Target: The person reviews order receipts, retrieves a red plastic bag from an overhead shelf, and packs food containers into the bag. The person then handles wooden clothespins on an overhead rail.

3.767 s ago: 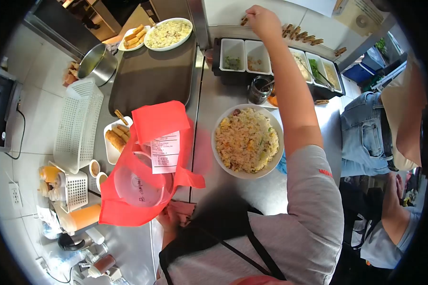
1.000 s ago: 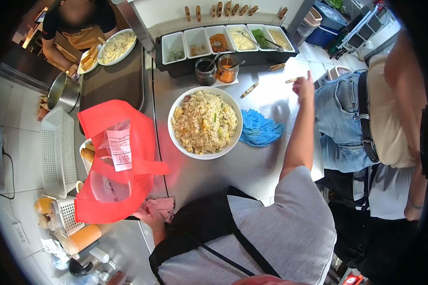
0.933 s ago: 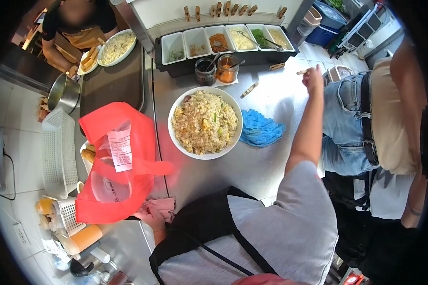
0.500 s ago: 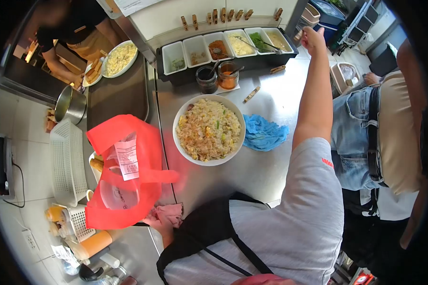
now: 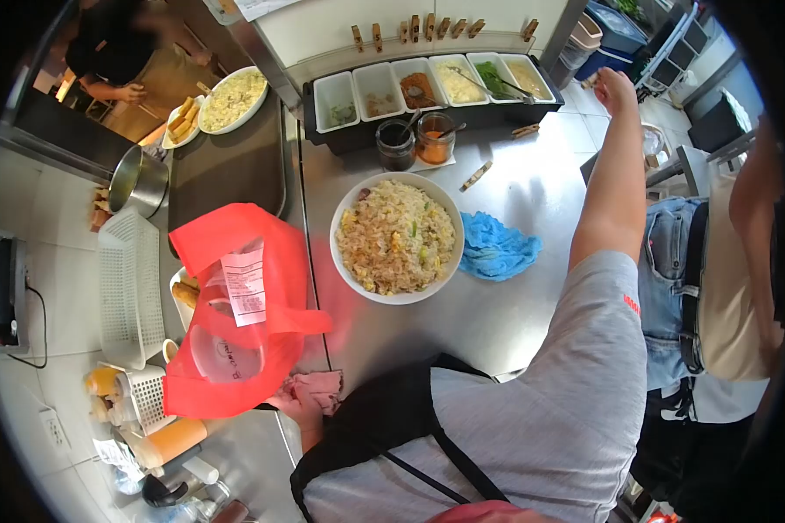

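Observation:
My right hand [image 5: 615, 91] is raised at the end of my outstretched arm, beyond the counter's right edge; its fingers look curled, and whether they hold anything is too small to tell. Down by the counter's front edge, my left hand [image 5: 300, 404] is closed on a pink cloth [image 5: 321, 390]. Just above it stands a red bag [image 5: 279, 261] with a printed receipt [image 5: 245, 283] and a clear plastic container [image 5: 227, 356] inside. A white bowl of fried rice [image 5: 397, 237] sits mid-counter, with a crumpled blue cloth [image 5: 497, 246] at its right.
Ingredient tubs [image 5: 427, 87] line the back, behind two jars [image 5: 416, 141]. A dark tray [image 5: 235, 166] lies at the left, near a metal pot [image 5: 139, 181] and white basket [image 5: 131, 288]. One person [image 5: 139, 65] is beyond the pass; another [image 5: 672, 288] stands at right.
The view has shifted slightly, moving the counter items rightward. My right hand is farther right and its pose has changed. The person beyond the pass has drawn their hands back from the plates.

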Demonstrator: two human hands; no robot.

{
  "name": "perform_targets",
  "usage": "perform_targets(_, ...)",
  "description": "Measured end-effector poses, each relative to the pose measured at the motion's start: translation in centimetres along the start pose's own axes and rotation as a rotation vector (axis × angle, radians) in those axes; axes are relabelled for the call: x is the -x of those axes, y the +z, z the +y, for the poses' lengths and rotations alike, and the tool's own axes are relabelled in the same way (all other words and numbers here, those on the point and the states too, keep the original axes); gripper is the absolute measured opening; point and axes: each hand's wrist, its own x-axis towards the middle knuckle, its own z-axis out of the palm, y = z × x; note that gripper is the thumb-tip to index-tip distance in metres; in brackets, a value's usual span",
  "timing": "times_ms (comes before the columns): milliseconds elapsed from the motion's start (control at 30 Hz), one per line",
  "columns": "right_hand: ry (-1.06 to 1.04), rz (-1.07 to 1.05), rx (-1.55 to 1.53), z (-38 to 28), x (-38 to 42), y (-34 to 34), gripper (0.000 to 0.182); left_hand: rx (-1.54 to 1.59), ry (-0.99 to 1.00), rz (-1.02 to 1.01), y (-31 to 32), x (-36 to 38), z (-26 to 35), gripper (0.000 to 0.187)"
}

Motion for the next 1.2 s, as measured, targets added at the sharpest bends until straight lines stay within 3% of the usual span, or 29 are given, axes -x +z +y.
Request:
perform_targets(100,-0.071,-0.168,-0.283,-1.1,1.6,2.8,0.012,-0.043,0.011,0.044,0.6,-0.1,1.1,0.041)
perform_targets(200,-0.116,-0.264,-0.228,-1.9,2.8,5.5,0.020,-0.078,0.032,0.034,0.5,-0.1,0.9,0.042)
perform_targets(333,-0.054,-0.324,-0.292,-1.6,3.2,7.8,0.016,-0.096,0.030,0.026,0.5,0.0,1.0,0.045)
perform_targets(567,-0.016,-0.307,-0.279,-0.7,3.1,8.2,0.019,-0.138,-0.013,0.010,0.3,0.1,1.1,0.049)
perform_targets(667,-0.077,-0.241,-0.177,-0.4,3.2,8.2,0.018,-0.138,-0.026,-0.009,0.3,0.0,1.5,0.048)
perform_targets(967,-0.622,0.285,0.277,1.9,-2.0,8.5,0.018,-0.105,0.030,0.039,1.4,-0.2,2.4,0.048)
perform_targets(1200,-0.815,0.269,0.501,0.7,-0.9,12.2,0.016,-0.087,0.007,0.067,1.9,-0.4,2.4,0.045)
